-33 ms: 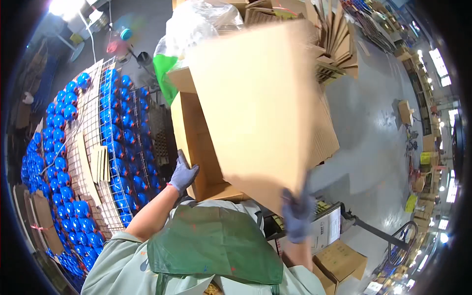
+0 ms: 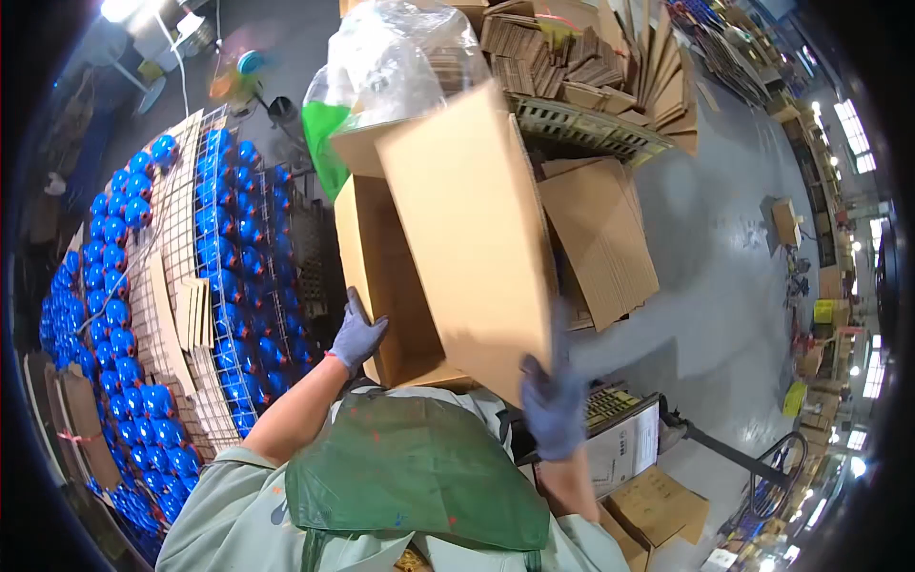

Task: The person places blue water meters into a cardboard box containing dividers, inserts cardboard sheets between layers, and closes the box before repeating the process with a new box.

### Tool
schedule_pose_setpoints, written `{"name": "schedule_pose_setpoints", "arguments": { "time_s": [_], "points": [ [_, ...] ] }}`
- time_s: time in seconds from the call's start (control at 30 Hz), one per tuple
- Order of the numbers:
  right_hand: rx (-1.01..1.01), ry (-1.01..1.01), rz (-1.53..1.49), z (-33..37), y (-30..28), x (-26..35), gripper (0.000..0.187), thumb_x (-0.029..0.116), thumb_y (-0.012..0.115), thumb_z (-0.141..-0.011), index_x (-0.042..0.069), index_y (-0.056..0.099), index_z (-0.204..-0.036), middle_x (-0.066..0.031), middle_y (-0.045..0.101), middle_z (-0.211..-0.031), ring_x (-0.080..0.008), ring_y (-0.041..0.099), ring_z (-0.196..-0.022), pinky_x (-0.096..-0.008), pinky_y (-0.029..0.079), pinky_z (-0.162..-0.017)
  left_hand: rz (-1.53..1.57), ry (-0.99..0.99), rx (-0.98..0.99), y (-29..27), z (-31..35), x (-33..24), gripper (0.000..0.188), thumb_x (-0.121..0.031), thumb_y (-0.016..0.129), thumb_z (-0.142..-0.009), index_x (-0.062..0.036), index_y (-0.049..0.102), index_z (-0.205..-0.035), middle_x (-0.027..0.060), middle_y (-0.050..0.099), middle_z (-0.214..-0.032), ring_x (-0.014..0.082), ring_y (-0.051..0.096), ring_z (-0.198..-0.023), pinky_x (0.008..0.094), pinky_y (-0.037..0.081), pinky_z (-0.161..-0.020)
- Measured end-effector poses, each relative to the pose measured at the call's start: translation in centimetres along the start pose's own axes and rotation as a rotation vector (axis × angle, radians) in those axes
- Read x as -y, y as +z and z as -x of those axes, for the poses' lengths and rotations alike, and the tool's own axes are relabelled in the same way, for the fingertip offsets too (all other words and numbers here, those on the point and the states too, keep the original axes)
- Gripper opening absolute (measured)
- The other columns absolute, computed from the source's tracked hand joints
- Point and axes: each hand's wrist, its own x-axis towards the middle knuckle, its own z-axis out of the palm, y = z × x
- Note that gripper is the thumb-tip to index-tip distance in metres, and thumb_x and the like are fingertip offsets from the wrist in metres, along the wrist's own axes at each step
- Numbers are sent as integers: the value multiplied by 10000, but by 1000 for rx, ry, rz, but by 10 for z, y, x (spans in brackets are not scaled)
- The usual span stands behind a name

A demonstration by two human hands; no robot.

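An open cardboard box [image 2: 355,250] stands in front of me, its dark inside partly showing. My left hand [image 2: 360,336], in a grey-blue glove, grips the near end of its left wall. A large tan cardboard panel [image 2: 462,238] leans over the box's right part and hides it. At the panel's lower right edge is my gloved right hand [image 2: 555,405], closed on it and slightly blurred. Whether the panel is joined to the box I cannot tell. Clear plastic [image 2: 405,57] and a far flap [image 2: 367,150] show beyond the box.
On the left, wire racks [image 2: 172,248] hold rows of blue rounded items [image 2: 157,402]. Flat cardboard sheets [image 2: 605,238] lie right of the panel. Behind them, a crate [image 2: 596,129] carries cardboard pieces. A cart handle [image 2: 724,443] and an open carton [image 2: 658,505] are at lower right.
The panel has swung left and down over the box with my right hand, uncovering the crate and flat sheets. My left hand has stayed on the box wall.
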Motion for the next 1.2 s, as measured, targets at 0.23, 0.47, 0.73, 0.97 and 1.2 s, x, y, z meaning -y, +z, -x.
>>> {"name": "schedule_pose_setpoints", "arguments": {
  "time_s": [0.23,0.47,0.73,0.97,1.2],
  "points": [
    [24,-145,811,-112,130,-127,838,185,605,-864,173,203,-1599,-287,388,-1499,-455,492,-1261,-526,416,-1055,-72,5,-28,-3,1,1,1078,-461,641,-884,112,2,-1537,362,176,-1578,451,219,-1481,398,242,-1210],
    [233,-737,213,-133,231,-51,620,179,628,-855,101,472,-1450,-186,501,-1431,-395,433,-1346,-506,347,-1121,-143,20,-111,5,1,1,1028,-521,609,-881,123,135,-1525,426,339,-1456,505,435,-1336,477,372,-1125],
    [606,-773,499,-123,331,-29,450,237,630,-894,115,577,-1324,-133,671,-1062,-312,618,-1022,-457,418,-1043,239,85,65,-202,5,60,305,-181,661,-940,-22,685,-1198,64,717,-1099,152,640,-1028,319,505,-952],
    [493,-1027,265,-125,321,-8,365,194,646,-861,133,652,-1220,-52,689,-1007,-236,651,-969,-430,490,-971,692,205,-973,-472,-162,142,663,-213,706,-901,-54,390,-1462,96,636,-951,144,617,-686,261,489,-567],
    [573,-801,515,-130,326,-16,357,202,646,-842,150,651,-1194,-42,672,-1001,-227,639,-994,-404,467,-1006,1599,-86,-648,-580,-372,214,669,-326,732,-910,-41,359,-1387,219,564,-1231,418,645,-1029,465,593,-856]
  ]
}}
